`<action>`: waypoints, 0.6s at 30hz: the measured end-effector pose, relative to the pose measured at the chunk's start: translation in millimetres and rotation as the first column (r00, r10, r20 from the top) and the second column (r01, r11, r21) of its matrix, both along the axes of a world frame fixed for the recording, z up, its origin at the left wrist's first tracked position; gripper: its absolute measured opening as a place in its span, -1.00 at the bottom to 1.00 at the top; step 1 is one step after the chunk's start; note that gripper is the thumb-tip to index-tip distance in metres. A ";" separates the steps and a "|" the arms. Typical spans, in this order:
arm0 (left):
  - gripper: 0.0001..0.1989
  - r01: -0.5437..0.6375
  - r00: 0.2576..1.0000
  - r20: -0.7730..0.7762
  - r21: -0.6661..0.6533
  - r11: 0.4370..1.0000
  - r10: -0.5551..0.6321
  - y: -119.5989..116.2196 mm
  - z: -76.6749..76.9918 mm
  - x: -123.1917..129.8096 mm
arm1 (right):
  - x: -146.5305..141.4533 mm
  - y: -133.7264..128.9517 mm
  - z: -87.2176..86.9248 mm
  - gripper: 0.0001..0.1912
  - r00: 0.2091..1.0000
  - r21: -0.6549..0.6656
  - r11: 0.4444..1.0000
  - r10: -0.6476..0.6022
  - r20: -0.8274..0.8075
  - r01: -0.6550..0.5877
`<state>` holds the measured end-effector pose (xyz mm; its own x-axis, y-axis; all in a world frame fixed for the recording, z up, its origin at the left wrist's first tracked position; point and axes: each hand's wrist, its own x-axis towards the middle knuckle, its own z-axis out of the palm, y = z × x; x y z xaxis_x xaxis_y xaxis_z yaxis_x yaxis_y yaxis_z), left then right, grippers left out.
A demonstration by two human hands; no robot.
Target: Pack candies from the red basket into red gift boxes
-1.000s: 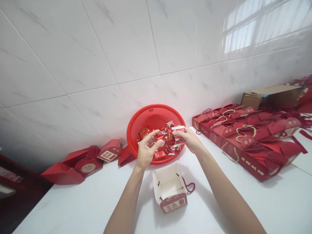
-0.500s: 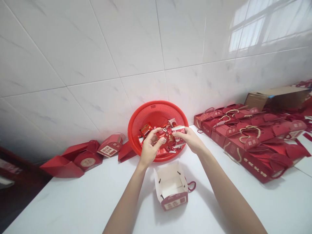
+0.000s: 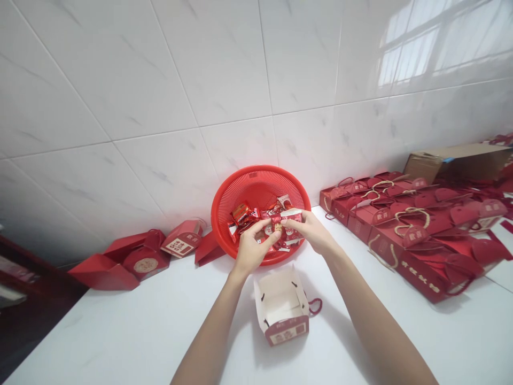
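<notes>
Both hands meet over the front of a red plastic basket that holds several wrapped candies. My left hand pinches a red candy wrapper between thumb and fingers. On the right, my right hand has its fingers closed on red and white wrapped candy; the exact pieces are partly hidden. Nearer to me, below the hands, an open box with a white inside, a dark red front and a red cord handle stands on the white table.
Red boxes stand left of the basket by the tiled wall. Several rows of closed red boxes with cord handles fill the right side. Behind them lies a brown carton.
My left hand has moved slightly right and down, closer to my right hand. More candy shows at the basket's left side. The open box has not moved.
</notes>
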<state>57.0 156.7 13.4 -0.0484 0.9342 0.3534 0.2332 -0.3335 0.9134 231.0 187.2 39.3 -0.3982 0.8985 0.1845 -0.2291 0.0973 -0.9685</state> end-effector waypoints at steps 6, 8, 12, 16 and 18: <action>-0.44 0.048 0.987 0.153 -0.047 0.998 -0.040 0.3 -1.3 0.8 | 1.7 -0.9 2.1 -0.62 0.999 -0.017 1.000 0.005 -0.034 -0.006; -0.44 0.041 0.988 0.150 -0.043 0.998 -0.034 0.8 -1.5 -0.4 | 2.6 -0.6 2.1 -0.59 0.999 -0.025 1.000 0.001 -0.046 -0.003; -0.45 -0.016 0.995 0.097 -0.031 0.999 0.019 5.6 -3.0 -7.8 | 3.4 1.5 0.4 -0.59 0.999 -0.037 0.999 -0.012 -0.049 0.010; -0.51 -0.187 0.979 -0.080 -0.012 0.982 0.186 14.8 -6.9 -25.6 | 3.0 2.8 -0.1 -0.61 0.998 -0.041 0.998 -0.055 -0.036 0.054; -0.56 -0.299 0.931 -0.219 0.004 0.954 0.293 19.0 -9.6 -35.8 | 2.8 2.8 0.3 -0.61 0.997 -0.052 0.996 -0.073 -0.032 0.071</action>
